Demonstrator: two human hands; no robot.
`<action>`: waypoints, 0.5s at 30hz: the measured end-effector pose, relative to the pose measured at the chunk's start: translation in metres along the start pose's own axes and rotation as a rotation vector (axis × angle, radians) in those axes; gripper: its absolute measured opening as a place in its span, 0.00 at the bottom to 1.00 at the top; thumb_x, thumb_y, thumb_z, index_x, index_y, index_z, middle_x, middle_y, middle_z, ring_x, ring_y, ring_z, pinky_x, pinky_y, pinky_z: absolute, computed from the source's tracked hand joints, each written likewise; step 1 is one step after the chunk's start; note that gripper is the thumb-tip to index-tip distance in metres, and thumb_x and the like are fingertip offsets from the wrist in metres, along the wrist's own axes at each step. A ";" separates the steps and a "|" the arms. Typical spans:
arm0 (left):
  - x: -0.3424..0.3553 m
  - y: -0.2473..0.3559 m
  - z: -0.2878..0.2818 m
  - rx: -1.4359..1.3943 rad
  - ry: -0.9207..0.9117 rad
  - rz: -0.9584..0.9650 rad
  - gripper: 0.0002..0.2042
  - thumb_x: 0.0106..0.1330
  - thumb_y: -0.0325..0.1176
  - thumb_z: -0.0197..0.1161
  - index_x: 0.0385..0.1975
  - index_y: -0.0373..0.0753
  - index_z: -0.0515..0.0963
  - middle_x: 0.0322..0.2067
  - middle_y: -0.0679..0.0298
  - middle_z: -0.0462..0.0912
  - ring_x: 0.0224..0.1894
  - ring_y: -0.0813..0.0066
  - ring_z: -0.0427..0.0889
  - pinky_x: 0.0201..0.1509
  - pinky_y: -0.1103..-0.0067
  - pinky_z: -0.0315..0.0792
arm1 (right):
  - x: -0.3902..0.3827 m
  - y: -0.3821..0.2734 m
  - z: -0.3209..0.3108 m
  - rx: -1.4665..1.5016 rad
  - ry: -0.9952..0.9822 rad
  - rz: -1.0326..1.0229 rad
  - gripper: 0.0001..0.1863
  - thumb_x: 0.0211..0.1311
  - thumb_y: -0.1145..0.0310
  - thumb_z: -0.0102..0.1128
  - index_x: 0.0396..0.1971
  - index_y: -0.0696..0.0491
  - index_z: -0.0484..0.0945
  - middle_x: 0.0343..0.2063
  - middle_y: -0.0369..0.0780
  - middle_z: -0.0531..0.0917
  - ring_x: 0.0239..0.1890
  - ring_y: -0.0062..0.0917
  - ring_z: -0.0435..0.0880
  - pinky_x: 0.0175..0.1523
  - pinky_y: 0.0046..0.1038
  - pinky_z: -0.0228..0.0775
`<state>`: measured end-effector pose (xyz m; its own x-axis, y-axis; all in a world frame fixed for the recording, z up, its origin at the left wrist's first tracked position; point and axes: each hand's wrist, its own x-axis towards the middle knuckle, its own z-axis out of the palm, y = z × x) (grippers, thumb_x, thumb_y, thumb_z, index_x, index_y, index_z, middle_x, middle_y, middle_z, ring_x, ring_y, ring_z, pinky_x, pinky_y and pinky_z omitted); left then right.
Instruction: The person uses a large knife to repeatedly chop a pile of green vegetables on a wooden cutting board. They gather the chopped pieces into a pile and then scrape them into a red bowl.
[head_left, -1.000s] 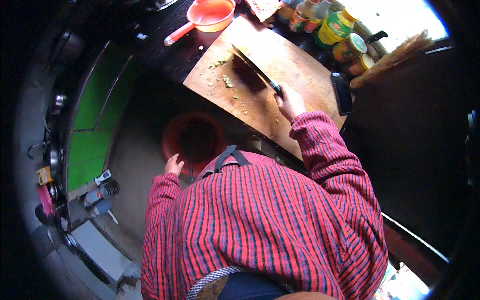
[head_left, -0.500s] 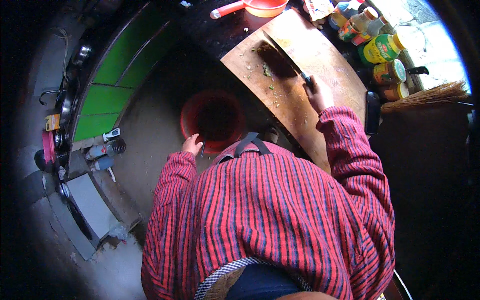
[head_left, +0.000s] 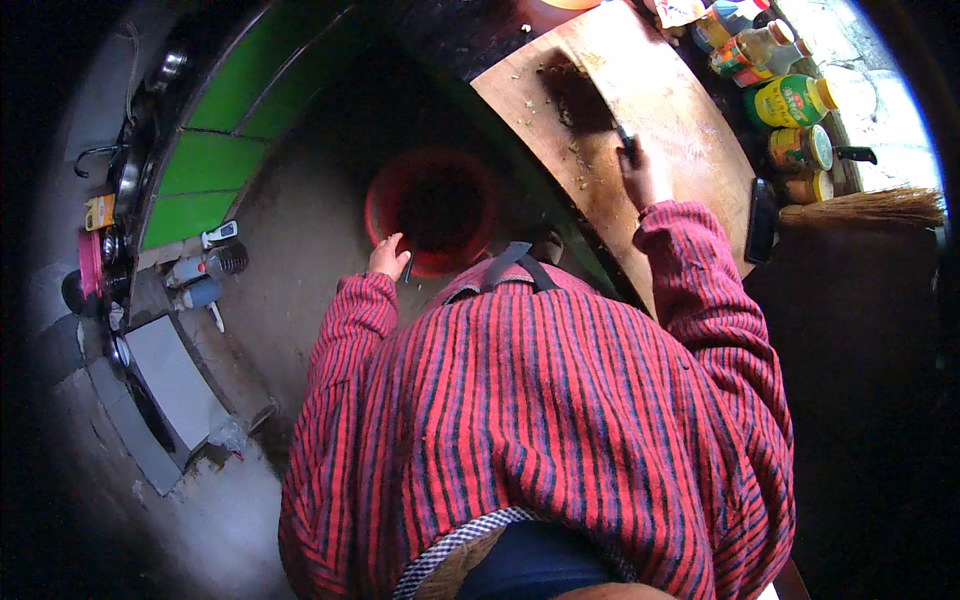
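My right hand (head_left: 646,172) grips the dark handle of a kitchen knife (head_left: 626,138). Its long blade points away over a wooden cutting board (head_left: 690,110) and looks thin, nearly edge-on. Small food scraps (head_left: 575,150) lie scattered along the board's left part, beside the blade's dark shadow. Down to the left, my left hand (head_left: 388,257) hangs by the near rim of a red basin (head_left: 382,195), fingers apart and seemingly holding nothing. Whether it touches the rim is unclear, and the basin's inside is too dark to make out.
Bottles and jars, including a green-and-yellow jug (head_left: 790,102), line the board's far right. A straw broom (head_left: 865,208) and a dark phone-like object (head_left: 761,222) sit at its right edge. Green cabinet panels (head_left: 200,165) and several floor bottles (head_left: 200,270) stand left.
My view has shifted, so the board sits farther right and higher. The knife has turned, its blade now showing narrower. My left hand stays near the basin's rim.
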<state>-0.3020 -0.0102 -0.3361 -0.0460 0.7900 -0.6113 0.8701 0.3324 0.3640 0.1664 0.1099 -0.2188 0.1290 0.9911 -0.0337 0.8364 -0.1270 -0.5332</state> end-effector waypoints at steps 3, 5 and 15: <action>0.003 0.002 -0.001 0.014 0.044 -0.017 0.27 0.55 0.37 0.61 0.57 0.43 0.64 0.55 0.51 0.67 0.58 0.57 0.65 0.61 0.70 0.61 | -0.033 -0.032 0.019 0.076 -0.027 -0.186 0.11 0.55 0.65 0.54 0.36 0.53 0.69 0.31 0.52 0.77 0.36 0.48 0.76 0.39 0.41 0.68; 0.005 0.004 -0.004 0.013 0.056 -0.029 0.28 0.55 0.37 0.60 0.57 0.44 0.63 0.55 0.52 0.67 0.58 0.57 0.65 0.61 0.70 0.61 | -0.058 -0.061 0.029 0.089 -0.106 -0.263 0.11 0.56 0.63 0.54 0.36 0.53 0.73 0.31 0.52 0.77 0.31 0.47 0.78 0.35 0.39 0.69; 0.012 -0.025 0.002 0.036 0.056 -0.088 0.29 0.56 0.40 0.60 0.59 0.46 0.61 0.55 0.52 0.67 0.57 0.56 0.66 0.60 0.68 0.62 | -0.081 -0.041 0.039 0.249 -0.056 -0.142 0.16 0.50 0.66 0.60 0.38 0.55 0.70 0.29 0.50 0.77 0.35 0.46 0.76 0.39 0.38 0.69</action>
<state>-0.3230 -0.0103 -0.3534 -0.1493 0.7864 -0.5994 0.8785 0.3837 0.2846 0.1008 0.0366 -0.2267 -0.0154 0.9998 0.0134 0.6866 0.0204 -0.7267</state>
